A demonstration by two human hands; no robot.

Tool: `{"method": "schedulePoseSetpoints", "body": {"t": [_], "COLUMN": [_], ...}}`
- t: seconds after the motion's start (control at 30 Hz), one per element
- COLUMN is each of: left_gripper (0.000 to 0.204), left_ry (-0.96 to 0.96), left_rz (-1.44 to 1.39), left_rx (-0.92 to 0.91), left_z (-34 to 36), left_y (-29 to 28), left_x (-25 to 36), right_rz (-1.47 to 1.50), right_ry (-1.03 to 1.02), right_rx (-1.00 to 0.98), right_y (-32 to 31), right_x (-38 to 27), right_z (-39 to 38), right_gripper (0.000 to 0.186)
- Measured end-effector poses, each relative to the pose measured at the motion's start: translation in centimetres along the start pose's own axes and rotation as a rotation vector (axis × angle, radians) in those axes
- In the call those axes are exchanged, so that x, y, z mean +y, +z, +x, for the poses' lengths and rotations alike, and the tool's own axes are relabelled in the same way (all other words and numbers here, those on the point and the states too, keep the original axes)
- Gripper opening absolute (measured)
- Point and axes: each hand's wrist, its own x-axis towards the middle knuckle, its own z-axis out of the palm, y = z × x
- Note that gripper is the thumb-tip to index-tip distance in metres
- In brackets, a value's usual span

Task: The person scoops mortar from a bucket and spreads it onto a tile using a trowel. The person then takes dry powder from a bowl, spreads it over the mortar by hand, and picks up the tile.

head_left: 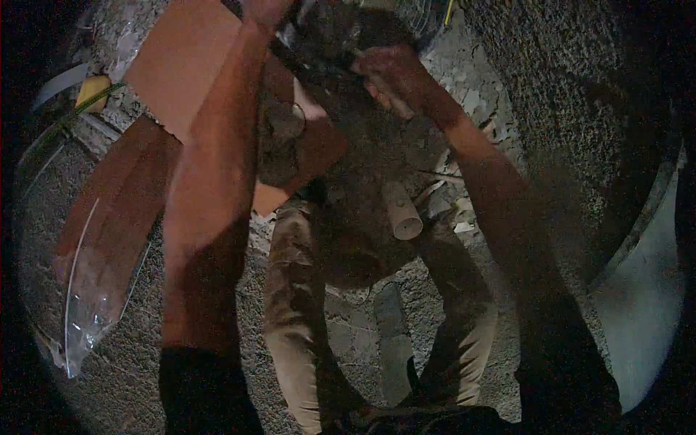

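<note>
Both my arms reach forward to a dark, shadowed mass (pixel 326 40) at the top of the head view. My left hand (pixel 267 9) is at its left side, partly cut off by the upper edge, and its fingers do not show. On the right, my right hand (pixel 391 69) is closed with the fingers curled round; what it grips is lost in shadow. Below the hands, a pale cylinder (pixel 403 212) like a short pipe end lies on dark brown ground. Beside my left forearm lies a flat orange-brown board (pixel 185 61).
A clear plastic bag (pixel 90 326) lies at the left. A yellow piece (pixel 93 94) and a green strand (pixel 61 123) are at the far left. Rough grey ground (pixel 551 72) rises at the right, with a pale curved sheet (pixel 641 304) below. My knees frame the dark ground.
</note>
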Motion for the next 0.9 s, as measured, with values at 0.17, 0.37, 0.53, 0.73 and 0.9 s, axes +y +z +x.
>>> {"method": "schedulePoseSetpoints", "body": {"t": [0.17,0.37,0.53,0.73,0.9], "left_gripper": [0.039,0.037,0.038,0.074,0.099], "left_ry": [0.102,-0.033,-0.575,-1.008,-0.764], "left_rz": [0.158,0.024,-0.135,-0.722,-1.098], "left_rx": [0.124,0.442,0.684,0.450,0.463], "left_z": [2.5,-17.3,-36.1,-41.7,-38.6], "left_y": [-9.8,-15.5,-19.3,-14.2,-11.1], "left_x": [-5.7,-10.8,-26.0,-27.5,-28.6], "right_rz": [-0.340,-0.712,-0.820,-1.352,-1.700], "right_ry": [0.007,0.213,-0.137,0.098,0.109], "right_rx": [0.273,0.454,0.400,0.266,0.116], "right_y": [5.3,5.8,11.0,22.7,21.5], "right_x": [-9.8,-10.0,-2.2,-4.0,-2.7], "right_z": [-0.9,-2.2,-0.9,7.8,8.3], "right_gripper": [0.036,0.044,0.048,0.046,0.040]}}
